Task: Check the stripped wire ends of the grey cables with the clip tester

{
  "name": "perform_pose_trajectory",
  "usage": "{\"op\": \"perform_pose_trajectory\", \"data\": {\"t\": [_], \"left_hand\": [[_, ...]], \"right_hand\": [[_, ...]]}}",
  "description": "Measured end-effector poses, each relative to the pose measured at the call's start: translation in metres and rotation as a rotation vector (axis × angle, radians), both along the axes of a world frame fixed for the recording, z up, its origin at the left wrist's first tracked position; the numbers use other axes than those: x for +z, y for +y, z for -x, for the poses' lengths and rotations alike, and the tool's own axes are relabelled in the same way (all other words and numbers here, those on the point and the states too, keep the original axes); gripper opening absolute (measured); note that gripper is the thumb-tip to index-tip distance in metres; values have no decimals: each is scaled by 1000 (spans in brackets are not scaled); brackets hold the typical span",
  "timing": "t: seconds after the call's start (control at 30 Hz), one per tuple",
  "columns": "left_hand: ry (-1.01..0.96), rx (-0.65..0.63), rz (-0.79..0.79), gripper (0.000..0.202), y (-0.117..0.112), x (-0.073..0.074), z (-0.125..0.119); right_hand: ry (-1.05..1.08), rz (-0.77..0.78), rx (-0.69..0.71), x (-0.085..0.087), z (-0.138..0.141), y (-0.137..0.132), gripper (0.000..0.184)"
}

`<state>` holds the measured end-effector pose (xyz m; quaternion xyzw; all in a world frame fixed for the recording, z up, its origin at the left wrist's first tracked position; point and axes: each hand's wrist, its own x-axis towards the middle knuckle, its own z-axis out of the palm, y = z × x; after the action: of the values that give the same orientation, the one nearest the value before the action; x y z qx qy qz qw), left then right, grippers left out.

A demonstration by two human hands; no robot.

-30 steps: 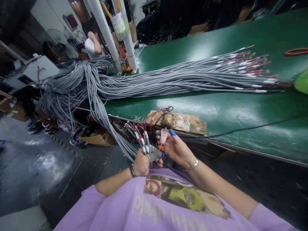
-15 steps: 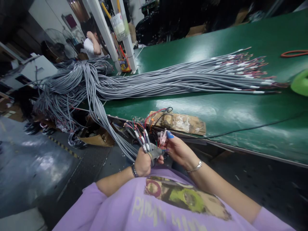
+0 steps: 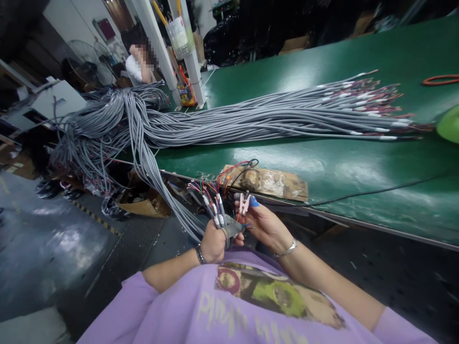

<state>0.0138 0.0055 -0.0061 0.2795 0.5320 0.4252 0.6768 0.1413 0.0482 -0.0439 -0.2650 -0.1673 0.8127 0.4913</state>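
Note:
My left hand (image 3: 212,244) is closed in a fist around the ends of several grey cables (image 3: 218,216), whose stripped coloured wires fan upward. My right hand (image 3: 263,223), with blue-painted nails, pinches a small pink clip-like tool (image 3: 245,202) right beside those wire ends. Both hands hover just off the near edge of the green table (image 3: 358,167), above my lap. The held cables trail left and up into a big grey cable bundle (image 3: 251,117) lying across the table.
A worn wooden board (image 3: 272,182) with red and black wires sits at the table edge behind my hands. A thin black cord (image 3: 376,189) crosses the table. Cardboard boxes (image 3: 143,205) lie on the floor at left. Another person (image 3: 138,64) stands far back by white posts (image 3: 190,57).
My right hand drew slightly closer to the wire ends with the pink tool; the left hand stayed put. The view shifted only a little.

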Motion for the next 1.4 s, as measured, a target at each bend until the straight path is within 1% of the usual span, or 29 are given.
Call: {"op": "perform_pose_trajectory", "data": {"t": [0.07,0.3,0.53,0.87,1.03,1.17,1.23,1.4], "left_hand": [[-4,-11,-6,43,0,-1,0],[-11,-22,-6,41,1,-4,-1],[-4,-37,0,40,1,-1,-2],[5,-34,0,39,4,-1,-3],[8,-41,-8,42,4,0,-3],[-7,1,-25,45,2,-3,-1],[-15,19,-47,45,1,-5,-1],[-27,3,-68,46,0,-9,0]], "right_hand": [[0,-10,-3,-2,0,0,29],[22,-54,58,-7,1,-4,34],[22,-46,5,-8,4,-2,33],[19,-69,12,-11,5,-2,34],[38,-57,57,-5,6,-4,36],[70,-19,138,5,6,-6,39],[80,-1,155,8,6,-7,40],[94,16,179,7,4,-6,42]]}}
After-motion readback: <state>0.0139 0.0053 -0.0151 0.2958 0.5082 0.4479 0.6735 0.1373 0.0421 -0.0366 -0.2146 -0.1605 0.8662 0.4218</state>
